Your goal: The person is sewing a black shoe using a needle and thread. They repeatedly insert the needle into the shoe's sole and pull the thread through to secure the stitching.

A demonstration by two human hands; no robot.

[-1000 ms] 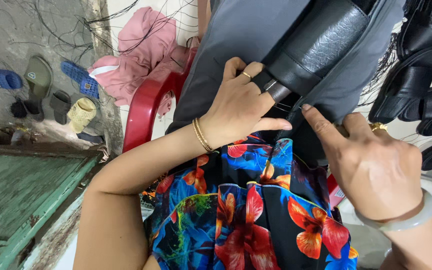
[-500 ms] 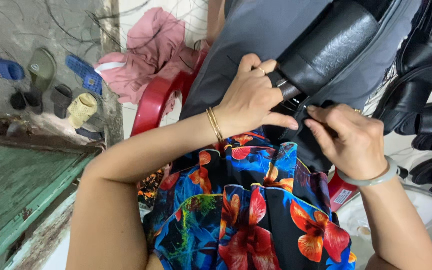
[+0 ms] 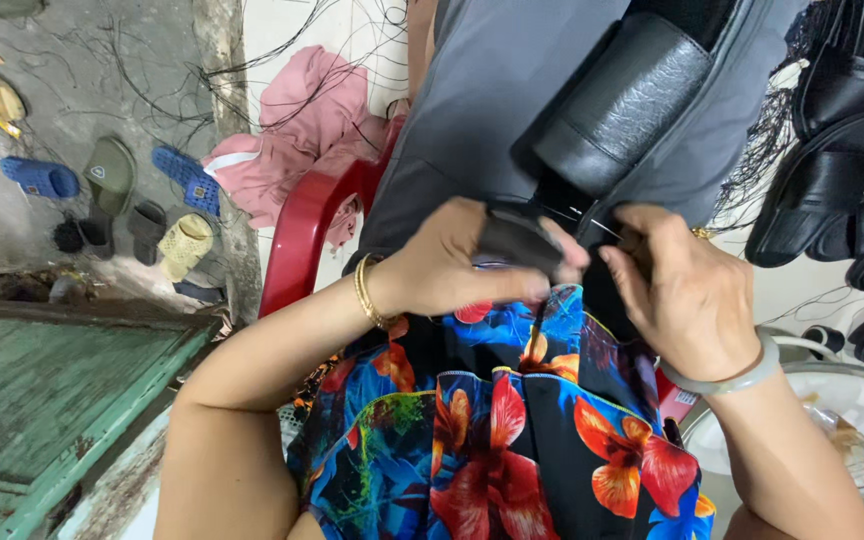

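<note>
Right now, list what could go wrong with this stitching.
The right hand seems to pull a thin needle or thread close to the left hand's fingertips, which pinch the black strap: a slip might prick them. Loose black threads hang beside the black sandals and could tangle with the working thread. The work rests on a sloping lap, so it may slide.

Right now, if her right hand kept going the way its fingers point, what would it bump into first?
Probably the left hand: the right hand points leftward at it, across the black strap it grips. Depth is unclear.
</note>
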